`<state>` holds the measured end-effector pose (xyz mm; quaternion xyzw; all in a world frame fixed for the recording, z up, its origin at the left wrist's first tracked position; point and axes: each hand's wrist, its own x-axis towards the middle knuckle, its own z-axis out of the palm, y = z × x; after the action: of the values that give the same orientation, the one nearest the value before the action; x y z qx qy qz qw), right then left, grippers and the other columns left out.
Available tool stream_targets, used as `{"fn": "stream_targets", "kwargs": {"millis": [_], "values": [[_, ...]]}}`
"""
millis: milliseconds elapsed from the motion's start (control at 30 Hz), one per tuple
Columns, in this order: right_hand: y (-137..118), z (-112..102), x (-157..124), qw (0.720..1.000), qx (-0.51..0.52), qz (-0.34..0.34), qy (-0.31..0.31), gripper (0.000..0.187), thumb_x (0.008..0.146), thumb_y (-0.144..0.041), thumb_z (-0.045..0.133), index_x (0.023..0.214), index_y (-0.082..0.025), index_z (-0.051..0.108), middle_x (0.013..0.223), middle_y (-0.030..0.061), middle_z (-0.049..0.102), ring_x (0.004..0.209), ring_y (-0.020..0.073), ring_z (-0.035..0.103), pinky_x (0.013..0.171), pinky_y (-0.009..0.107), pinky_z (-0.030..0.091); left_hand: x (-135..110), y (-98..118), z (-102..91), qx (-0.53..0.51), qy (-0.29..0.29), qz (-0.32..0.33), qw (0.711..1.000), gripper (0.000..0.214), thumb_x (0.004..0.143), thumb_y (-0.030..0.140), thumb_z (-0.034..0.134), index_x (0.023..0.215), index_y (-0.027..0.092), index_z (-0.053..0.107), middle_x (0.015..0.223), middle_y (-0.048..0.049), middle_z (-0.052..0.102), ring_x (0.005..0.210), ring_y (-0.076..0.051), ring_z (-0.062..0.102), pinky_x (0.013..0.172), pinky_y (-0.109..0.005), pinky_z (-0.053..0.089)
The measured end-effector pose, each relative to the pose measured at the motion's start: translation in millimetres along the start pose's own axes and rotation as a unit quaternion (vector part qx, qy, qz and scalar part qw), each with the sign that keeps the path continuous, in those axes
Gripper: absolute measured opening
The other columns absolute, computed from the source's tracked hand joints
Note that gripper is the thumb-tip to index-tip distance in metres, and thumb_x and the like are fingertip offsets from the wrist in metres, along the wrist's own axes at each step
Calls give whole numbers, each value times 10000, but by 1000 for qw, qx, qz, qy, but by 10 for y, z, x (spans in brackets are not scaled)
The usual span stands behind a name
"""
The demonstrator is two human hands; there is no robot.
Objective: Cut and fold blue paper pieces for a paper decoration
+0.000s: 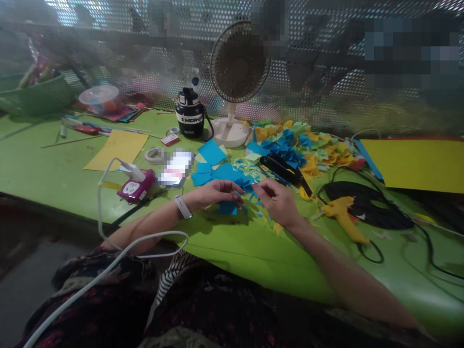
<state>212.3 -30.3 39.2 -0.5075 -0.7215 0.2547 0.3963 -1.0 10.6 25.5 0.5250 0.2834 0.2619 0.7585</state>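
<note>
And it's two hands (219, 192) (278, 200), one fan (239, 65), one bottle (190, 123), one phone (176, 168), one glue gun (344, 215), and paper scraps (286, 145) (too heaped to count)!

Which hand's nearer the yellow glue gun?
Right. The right hand is to the left of the yellow glue gun; the left hand is farther left, past the right one.

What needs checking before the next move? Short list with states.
1. Blue paper squares near the left hand: ok, several lie just beyond it.
2. Right hand holding a scrap: cannot tell, the fingertips are too small to read.
3. Yellow glue gun clear of both hands: ok, lying to the right, apart from them.
4. Glue gun cool: cannot tell.
5. White cable clear of the left forearm: not ok, it loops close around there.
6. Black bottle upright: ok.
</note>
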Motion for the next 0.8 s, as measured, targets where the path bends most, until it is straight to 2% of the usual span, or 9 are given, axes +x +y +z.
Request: {"fn": "stream_targets", "kwargs": {"millis": [67,167,300,367,433,500,533,667,800], "values": [[37,-44,-8,990,-96,-92,55,322,946,-449,528,729,-217,584,627,4,567,569,135,500,564,282,391,-21,34,7,48,2,15,999,198,773,206,779,946,135,713,907,-65,755,854,-143,707,876,-295,521],[98,-95,-5,960,-199,-179,82,315,974,-392,507,743,-213,624,660,32,633,594,143,544,583,282,399,-65,94,37,138,24,33,990,169,800,257,750,924,142,745,948,-80,762,886,-159,692,865,-292,519],[143,-121,2,932,-268,-222,100,309,989,-366,507,777,-212,671,695,49,691,631,157,609,612,283,425,-150,150,130,220,159,162,949,201,833,295,718,979,166,764,1048,-94,743,976,-174,663,879,-271,499],[144,-114,0,929,-281,-221,99,314,999,-369,493,811,-215,692,720,53,710,652,163,630,625,284,437,-190,147,191,219,169,202,940,195,831,290,720,978,169,766,1012,-90,743,954,-166,665,865,-258,499],[134,-96,-6,920,-299,-233,99,320,1004,-364,485,831,-212,706,717,54,715,645,164,633,614,287,433,-214,121,247,186,95,156,966,234,851,322,697,1010,162,760,858,-78,745,777,-142,671,722,-243,508],[119,-74,-18,901,-328,-263,102,300,1002,-336,496,843,-203,713,694,49,710,616,157,618,594,289,417,-215,83,287,145,6,69,987,327,873,371,666,1109,154,732,720,-57,720,608,-119,631,583,-229,466],[110,-63,-27,889,-346,-281,105,281,998,-318,510,843,-201,712,677,44,704,598,152,606,584,291,407,-207,65,298,126,-13,44,991,363,877,390,658,1144,152,716,694,-51,712,565,-110,613,544,-222,441],[65,-34,-67,836,-390,-367,119,164,958,-254,594,841,-200,697,619,16,667,560,138,559,561,303,373,-145,23,287,26,-19,-17,999,402,889,416,594,1180,151,673,764,-71,730,581,-124,640,498,-215,403],[28,-43,-95,817,-392,-410,102,83,942,-222,621,890,-220,685,584,-10,613,544,126,519,550,307,350,-69,-9,257,-86,-17,-74,993,294,866,369,516,938,139,683,659,-47,677,506,-114,585,471,-220,362]]}}
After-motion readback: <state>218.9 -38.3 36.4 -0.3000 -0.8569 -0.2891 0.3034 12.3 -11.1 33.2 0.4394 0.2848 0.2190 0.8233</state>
